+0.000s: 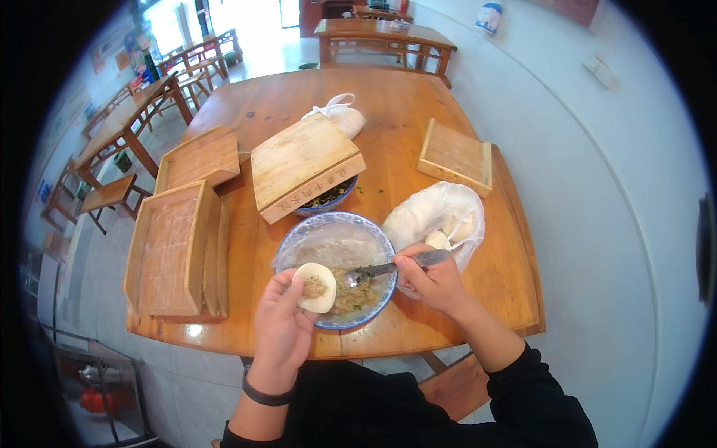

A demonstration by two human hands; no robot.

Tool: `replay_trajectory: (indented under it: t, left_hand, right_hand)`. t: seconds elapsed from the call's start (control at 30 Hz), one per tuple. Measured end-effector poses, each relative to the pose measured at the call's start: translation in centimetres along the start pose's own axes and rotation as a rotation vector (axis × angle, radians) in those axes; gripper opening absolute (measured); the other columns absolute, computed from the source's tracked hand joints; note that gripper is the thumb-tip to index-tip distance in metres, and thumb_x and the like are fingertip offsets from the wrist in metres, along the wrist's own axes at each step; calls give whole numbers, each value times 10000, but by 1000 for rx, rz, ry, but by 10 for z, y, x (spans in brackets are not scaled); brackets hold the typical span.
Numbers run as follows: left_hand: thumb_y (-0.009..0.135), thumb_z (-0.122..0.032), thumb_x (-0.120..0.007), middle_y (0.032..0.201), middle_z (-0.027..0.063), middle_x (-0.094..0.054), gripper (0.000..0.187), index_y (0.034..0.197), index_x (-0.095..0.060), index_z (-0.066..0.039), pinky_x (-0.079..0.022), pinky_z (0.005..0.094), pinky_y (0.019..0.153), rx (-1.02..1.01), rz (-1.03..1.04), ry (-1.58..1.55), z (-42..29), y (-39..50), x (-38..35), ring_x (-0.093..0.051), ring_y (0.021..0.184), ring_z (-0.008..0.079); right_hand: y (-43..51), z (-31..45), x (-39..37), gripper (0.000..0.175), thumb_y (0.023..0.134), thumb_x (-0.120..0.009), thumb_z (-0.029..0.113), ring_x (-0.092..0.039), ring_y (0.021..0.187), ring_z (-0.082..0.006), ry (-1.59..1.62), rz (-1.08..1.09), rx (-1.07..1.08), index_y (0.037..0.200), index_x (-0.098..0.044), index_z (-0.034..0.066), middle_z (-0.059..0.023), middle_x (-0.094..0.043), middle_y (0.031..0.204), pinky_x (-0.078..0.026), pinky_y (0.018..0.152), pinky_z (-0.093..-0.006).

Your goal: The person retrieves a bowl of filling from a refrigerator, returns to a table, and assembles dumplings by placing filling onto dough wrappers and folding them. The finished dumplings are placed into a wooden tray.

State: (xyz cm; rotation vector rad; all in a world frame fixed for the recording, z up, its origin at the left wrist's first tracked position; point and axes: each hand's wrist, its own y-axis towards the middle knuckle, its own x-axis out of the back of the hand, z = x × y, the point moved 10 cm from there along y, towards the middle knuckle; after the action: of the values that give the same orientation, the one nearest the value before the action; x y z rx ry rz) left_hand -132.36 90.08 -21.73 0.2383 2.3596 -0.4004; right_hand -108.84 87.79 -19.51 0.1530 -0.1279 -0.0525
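Observation:
Between the thumb and fingers of my left hand (284, 316) is a round dumpling wrapper (322, 306), with a small lump of meat filling (313, 288) on its face. My right hand (434, 280) grips a metal spoon (382, 270) by its handle, the spoon's bowl just above the filling. Below both hands sits a blue-and-white bowl (390, 305) lined with clear plastic film. Minced filling flecked with green (355, 299) covers its near part. A clear plastic bag (417, 215) of pale wrappers or dough lies right of the bowl, partly behind my right hand.
A wooden box lid (305, 159) bearing writing rests over a second bowl (330, 200) of dark green filling. Stacked wooden trays (168, 252) stand at the left, another tray (456, 157) at the right. Behind the lid lies a tied white bag (344, 119). A wall (594, 196) runs along the right.

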Motion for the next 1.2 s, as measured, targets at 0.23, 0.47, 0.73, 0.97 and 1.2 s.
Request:
replay_trajectory:
  t: [0.23,0.47,0.73,0.97,1.2]
  left_hand:
    - [1034,-105,-502,1219,130,-631,275,1274,-536,26,-530,360,984,146,80,-61,10,-2,-19,-632,1121,216]
    - [1037,-107,-493,1260,138,-619,296,1297,-530,28,-515,367,1005,164,107,-89,13,-3,-13,-618,1156,222]
    - [1044,-126,-467,1298,143,-602,342,1351,-504,21,-492,376,1028,268,169,-78,26,-18,-41,-595,1192,231]
    - [1016,-77,-535,1262,140,-616,347,1340,-508,43,-512,326,978,182,152,46,20,-25,-32,-612,1146,200]
    - [995,-104,-609,1160,120,-680,317,1268,-598,57,-498,259,914,-167,156,616,-10,-42,-39,-633,1036,135]
  right_hand:
    - [-2,-35,8,161,965,-651,160,-468,525,-52,108,-36,-176,1009,-613,10,24,-531,621,-379,484,-218]
    - [-62,-17,62,448,794,-808,89,-554,733,-94,-152,-442,122,1146,-533,70,-45,-568,893,-442,605,-237]
    - [-62,108,-61,331,750,-743,72,-614,1016,-266,-639,-21,997,1070,-720,152,-101,-626,1208,-478,816,-351]
    - [-57,103,-73,265,746,-735,82,-627,999,-248,-567,104,1138,1010,-715,97,-68,-655,1160,-480,784,-359]
    - [-47,95,-79,185,787,-754,44,-609,880,-262,-350,82,958,963,-701,64,-57,-641,972,-480,745,-372]
